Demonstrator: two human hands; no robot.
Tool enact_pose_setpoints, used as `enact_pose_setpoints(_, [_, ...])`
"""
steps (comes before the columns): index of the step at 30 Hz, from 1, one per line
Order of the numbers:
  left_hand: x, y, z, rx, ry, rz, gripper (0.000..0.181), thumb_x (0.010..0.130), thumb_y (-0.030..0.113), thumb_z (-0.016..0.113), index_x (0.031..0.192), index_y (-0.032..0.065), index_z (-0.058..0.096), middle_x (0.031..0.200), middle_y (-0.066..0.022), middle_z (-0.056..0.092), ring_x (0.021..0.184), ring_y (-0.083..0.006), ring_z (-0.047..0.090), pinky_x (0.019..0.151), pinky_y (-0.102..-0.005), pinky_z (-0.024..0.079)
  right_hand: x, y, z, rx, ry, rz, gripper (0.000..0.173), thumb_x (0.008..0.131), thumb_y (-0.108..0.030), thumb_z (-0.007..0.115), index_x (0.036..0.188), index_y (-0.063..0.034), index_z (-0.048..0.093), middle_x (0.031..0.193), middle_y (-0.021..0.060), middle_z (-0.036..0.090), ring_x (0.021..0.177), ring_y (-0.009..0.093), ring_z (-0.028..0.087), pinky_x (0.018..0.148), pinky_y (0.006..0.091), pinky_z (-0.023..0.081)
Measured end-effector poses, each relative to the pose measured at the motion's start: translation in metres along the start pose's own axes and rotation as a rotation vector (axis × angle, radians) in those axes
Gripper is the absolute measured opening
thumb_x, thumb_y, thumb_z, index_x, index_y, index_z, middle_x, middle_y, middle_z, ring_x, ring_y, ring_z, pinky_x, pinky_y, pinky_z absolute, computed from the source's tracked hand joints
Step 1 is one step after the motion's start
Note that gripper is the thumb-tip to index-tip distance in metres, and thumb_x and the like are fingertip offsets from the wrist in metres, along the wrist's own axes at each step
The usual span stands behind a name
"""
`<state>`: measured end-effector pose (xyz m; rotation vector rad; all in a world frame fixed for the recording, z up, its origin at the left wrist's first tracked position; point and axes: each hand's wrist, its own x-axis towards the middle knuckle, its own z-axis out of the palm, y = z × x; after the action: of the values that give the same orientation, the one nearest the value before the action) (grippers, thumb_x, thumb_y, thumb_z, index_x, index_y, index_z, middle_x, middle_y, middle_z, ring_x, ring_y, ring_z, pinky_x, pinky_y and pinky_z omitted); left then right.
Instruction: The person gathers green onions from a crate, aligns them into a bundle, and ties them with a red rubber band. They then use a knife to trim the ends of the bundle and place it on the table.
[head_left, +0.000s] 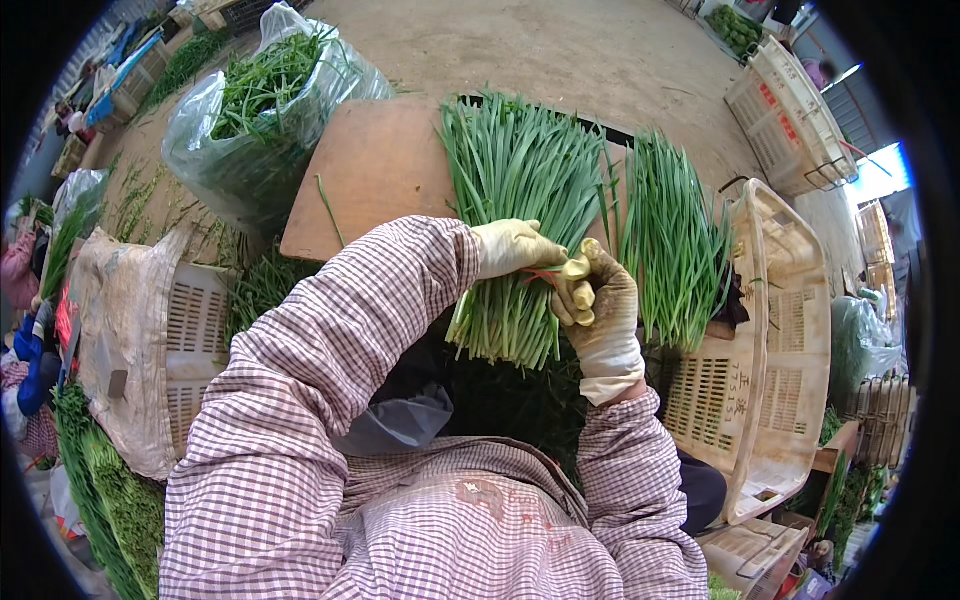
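Observation:
A large bundle of green garlic chives (525, 172) lies on a brown wooden board (375, 165), its cut ends towards me. My left hand (517, 247), in a pale glove, rests across the bundle near its lower part and pinches a red tie (541, 274). At the bundle's right edge, my right hand (596, 300), in a soiled glove with yellowish fingertips, is curled with its fingers at the other side of the tie. A second pile of chives (671, 240) lies to the right, touched by neither hand.
A clear plastic bag of greens (270, 112) stands beyond the board at left. A cream plastic crate (787, 360) stands on its side at right. At left, a worn sack (124, 345) covers another crate (199, 322). A co-worker's pink sleeve (21, 262) shows at far left.

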<state>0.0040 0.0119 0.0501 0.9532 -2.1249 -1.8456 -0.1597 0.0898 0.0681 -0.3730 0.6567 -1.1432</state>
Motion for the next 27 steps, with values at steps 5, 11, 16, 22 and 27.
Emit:
enact_pose_setpoints(5, [-0.001,0.028,-0.001,0.179,-0.039,-0.192,0.045,0.085,0.017,0.058,0.130,0.0160,0.050,0.133,-0.0136,0.047,0.138,-0.0308,0.010,0.111,-0.0381,0.009,-0.004,-0.006,-0.004,0.056,0.082,-0.005,0.032,0.091,-0.026,0.047,0.070,-0.0037,0.056,0.044,0.0011,0.045,0.030,0.012,0.035,0.033,0.0254,0.027])
enact_pose_setpoints(11, [0.011,0.016,0.001,0.282,-0.099,-0.084,0.059,0.082,0.018,0.063,0.136,0.0193,0.040,0.137,-0.0102,0.043,0.137,-0.0340,0.012,0.109,-0.0436,0.018,-0.009,-0.008,-0.001,-0.167,0.038,0.046,0.030,0.091,-0.023,0.047,0.070,-0.0031,0.055,0.043,0.0036,0.047,0.029,0.012,0.035,0.031,0.0251,0.029])
enact_pose_setpoints(16, [0.012,0.028,0.005,0.644,-0.061,-0.033,0.070,0.076,0.027,0.067,0.138,0.0170,0.034,0.123,-0.0103,0.055,0.120,-0.0305,0.043,0.104,-0.0417,0.029,-0.017,0.000,0.032,-0.380,0.152,0.047,0.027,0.089,-0.023,0.049,0.074,-0.0027,0.056,0.051,0.0058,0.054,0.032,0.010,0.038,0.031,0.0226,0.030])
enact_pose_setpoints(22, [0.002,0.026,0.006,0.138,0.078,0.032,0.047,0.074,0.001,0.063,0.119,0.0107,0.057,0.108,-0.0065,0.063,0.096,-0.0175,0.059,0.089,-0.0282,0.044,-0.015,-0.006,0.015,-0.289,0.096,-0.050,0.026,0.088,-0.024,0.051,0.074,-0.0024,0.058,0.061,0.0071,0.061,0.036,0.011,0.047,0.031,0.0182,0.035])
enact_pose_setpoints(27, [-0.053,0.033,-0.026,0.115,0.688,0.117,0.028,0.086,0.002,0.057,0.113,0.0067,0.059,0.109,-0.0082,0.062,0.098,-0.0138,0.059,0.090,-0.0238,0.047,-0.022,-0.015,-0.019,-0.202,0.241,-0.112,0.032,0.091,-0.028,0.051,0.080,0.0003,0.061,0.059,0.0066,0.060,0.040,0.012,0.050,0.040,0.0228,0.043])
